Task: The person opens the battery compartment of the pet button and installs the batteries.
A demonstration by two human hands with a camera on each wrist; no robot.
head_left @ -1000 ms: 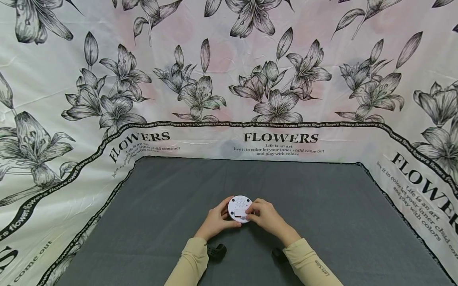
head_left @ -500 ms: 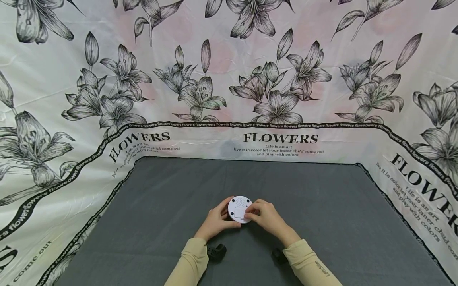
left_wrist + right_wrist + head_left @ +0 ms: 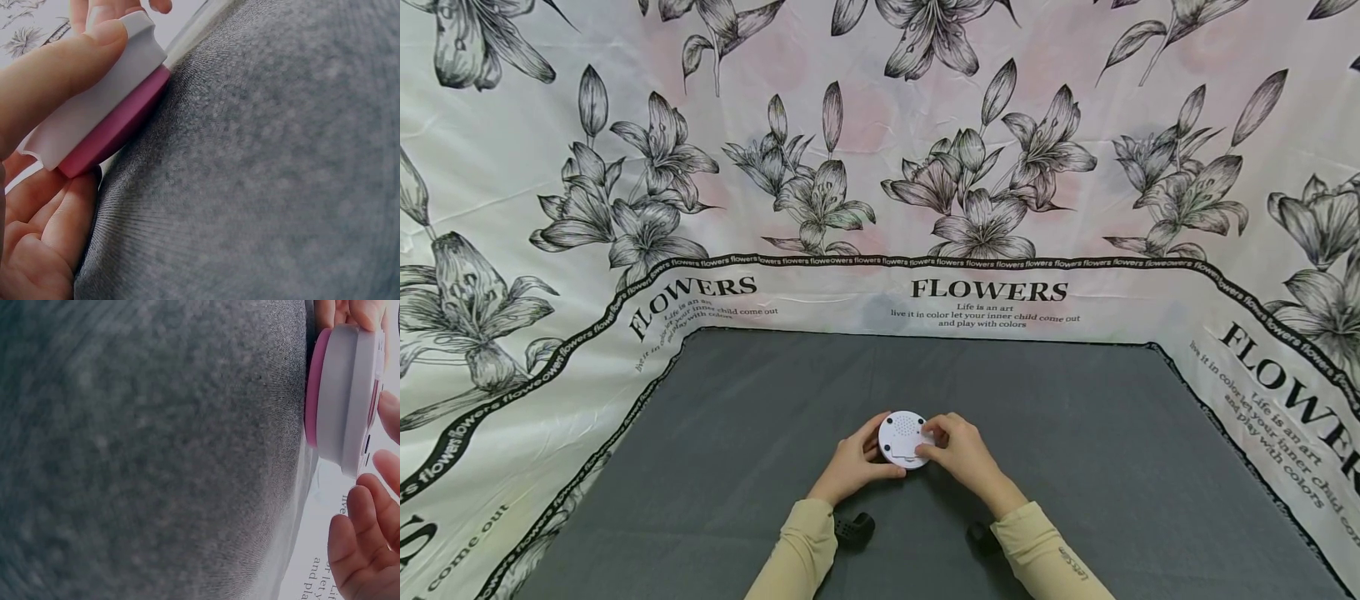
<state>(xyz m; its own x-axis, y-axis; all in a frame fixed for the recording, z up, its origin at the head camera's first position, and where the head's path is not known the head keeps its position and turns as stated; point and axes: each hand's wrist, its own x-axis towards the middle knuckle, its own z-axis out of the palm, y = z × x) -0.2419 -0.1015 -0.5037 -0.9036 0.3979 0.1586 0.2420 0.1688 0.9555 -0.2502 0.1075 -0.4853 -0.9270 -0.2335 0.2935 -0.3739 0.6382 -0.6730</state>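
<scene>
A round white device (image 3: pixel 901 439) with a perforated patch, dark feet and a small rectangular cover outline faces up at the middle of the table. My left hand (image 3: pixel 855 457) grips its left edge between thumb and fingers. In the left wrist view, the thumb lies along the device's white rim (image 3: pixel 103 94), above its pink side (image 3: pixel 119 128). My right hand (image 3: pixel 962 454) is at the right part of the upturned face, thumb and index finger spread apart. The right wrist view shows that hand's bent fingers (image 3: pixel 362 531) beside the device (image 3: pixel 340 394), pinching nothing; whether the thumb touches the face is unclear.
Grey cloth (image 3: pixel 760 433) covers the table. Black wrist-worn devices (image 3: pixel 855 530) sit under both forearms. A white curtain with printed lilies (image 3: pixel 820 200) and lettering surrounds the table at the back and sides.
The rectangular cover looked raised or ajar a second ago and now lies about flush. My right thumb and index finger have spread apart. The left hand has stayed still.
</scene>
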